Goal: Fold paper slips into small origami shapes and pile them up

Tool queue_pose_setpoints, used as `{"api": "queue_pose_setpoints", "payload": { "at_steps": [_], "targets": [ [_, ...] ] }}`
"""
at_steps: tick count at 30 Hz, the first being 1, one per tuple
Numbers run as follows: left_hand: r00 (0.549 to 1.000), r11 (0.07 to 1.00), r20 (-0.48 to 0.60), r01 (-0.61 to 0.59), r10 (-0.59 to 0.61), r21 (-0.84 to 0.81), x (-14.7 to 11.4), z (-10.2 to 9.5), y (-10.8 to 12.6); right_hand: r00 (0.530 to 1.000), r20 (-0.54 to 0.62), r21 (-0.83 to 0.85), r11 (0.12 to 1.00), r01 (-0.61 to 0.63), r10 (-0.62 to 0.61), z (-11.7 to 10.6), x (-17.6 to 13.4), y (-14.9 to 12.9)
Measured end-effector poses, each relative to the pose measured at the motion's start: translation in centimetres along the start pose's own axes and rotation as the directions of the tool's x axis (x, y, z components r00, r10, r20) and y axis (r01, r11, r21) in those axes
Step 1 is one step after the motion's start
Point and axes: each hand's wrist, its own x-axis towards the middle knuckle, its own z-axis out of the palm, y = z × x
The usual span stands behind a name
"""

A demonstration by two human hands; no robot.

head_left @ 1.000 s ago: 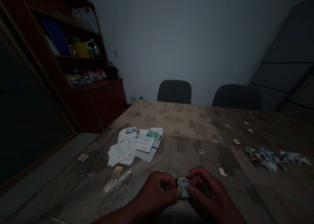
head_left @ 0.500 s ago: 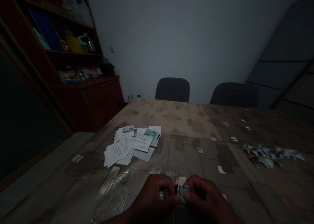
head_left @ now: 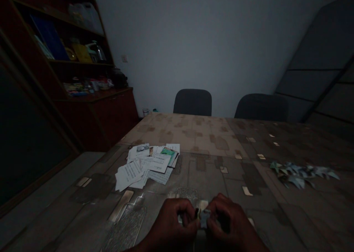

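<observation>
Between my two hands, near the front of the table, is a small folded piece of paper (head_left: 204,219), pale blue-grey with a dark and yellowish edge. My left hand (head_left: 177,220) pinches its left side between thumb and fingers. On the other side, my right hand (head_left: 231,220) grips the right edge, fingers curled. Part of the paper is hidden behind the fingertips. To the far right lies a cluster of folded paper pieces (head_left: 298,174), pointed and overlapping. A loose pile of printed paper sheets (head_left: 159,161) is spread ahead and to the left.
A patterned cloth covers the table (head_left: 204,134). Beyond its far edge stand two dark chairs, one a grey chair (head_left: 193,101) and the other a right-hand chair (head_left: 261,106). A red-brown cabinet (head_left: 110,114) with filled shelves is at the left. The room is dim.
Both hands stay on the small paper. My right thumb has drawn back to its right edge, baring more of its face. The camera view has shifted slightly.
</observation>
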Motion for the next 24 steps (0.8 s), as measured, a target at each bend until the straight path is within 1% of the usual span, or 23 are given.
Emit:
{"api": "queue_pose_setpoints", "payload": {
  "at_steps": [3,5,10,14,17,20,24],
  "targets": [
    [0.999,0.999,0.019,0.03,-0.03,0.034,-0.28,0.03,0.34,1.0,0.002,-0.031,0.999,0.024,-0.024,0.09,0.05,-0.57],
    [0.999,0.998,0.04,0.026,-0.028,0.056,-0.51,0.12,0.48,0.999,-0.009,-0.054,0.998,0.036,-0.037,0.3,0.02,-0.8],
    [0.996,0.995,0.051,0.066,-0.07,0.074,-0.54,0.32,0.17,0.998,-0.029,-0.114,0.992,0.047,-0.051,0.56,-0.03,-0.44],
    [0.993,0.992,0.057,0.095,-0.1,0.08,-0.18,0.08,0.09,1.0,0.007,-0.056,0.998,0.03,-0.029,0.12,0.22,-0.3],
    [0.993,0.991,0.036,0.113,-0.115,0.067,-0.04,-0.07,0.41,0.997,0.025,-0.045,0.996,0.071,-0.07,0.07,0.3,-0.4],
    [0.993,0.991,0.043,0.109,-0.113,0.077,-0.02,-0.02,0.58,0.992,0.018,-0.094,0.988,0.123,-0.121,0.38,0.12,-0.34],
    [0.995,0.993,0.047,0.078,-0.083,0.089,-0.09,0.21,0.23,0.993,-0.004,-0.135,0.984,0.114,-0.116,0.66,-0.1,-0.18]
  ]
}}
